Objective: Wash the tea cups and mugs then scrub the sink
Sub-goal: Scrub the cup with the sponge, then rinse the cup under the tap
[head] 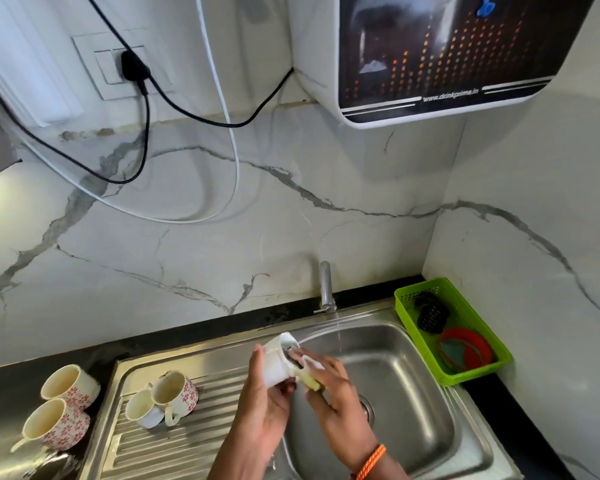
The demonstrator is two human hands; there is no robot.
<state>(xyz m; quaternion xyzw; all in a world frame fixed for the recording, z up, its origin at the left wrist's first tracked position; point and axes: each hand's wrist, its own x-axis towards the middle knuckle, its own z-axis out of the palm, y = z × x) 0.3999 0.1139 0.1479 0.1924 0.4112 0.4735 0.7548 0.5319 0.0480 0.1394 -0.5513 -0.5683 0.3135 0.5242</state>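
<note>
A marble-patterned wall [291, 209] rises behind a dark counter [25, 379], with a white and black water purifier [440, 57] mounted high on it and a black cable [146, 109] running to a wall socket [118, 64]. A steel sink [426, 403] with a ribbed draining board [174, 441] is set into the counter, its basin toward the right end. A tap [325, 287] stands at the sink's back edge and a thin stream of water [338, 336] falls from it into the basin. At the counter's back right corner sits a green basket [478, 372] holding a dark scrubber [430, 313] and a red round item [471, 348].

Over the basin's left edge, the left hand [264, 407] has its fingers curled round a white mug [278, 358], which is tilted with its mouth toward the right. The right hand [336, 400], an orange bracelet [371, 460] on its wrist, pinches a yellow sponge [312, 381] against the mug's rim, fingertips reaching into the mouth.

Two floral cups [66, 407] lie on their sides at the counter's left end, just beside each other. On the draining board another floral cup [177, 393] lies on its side, touching a small plain white cup [142, 408] in front of it.
</note>
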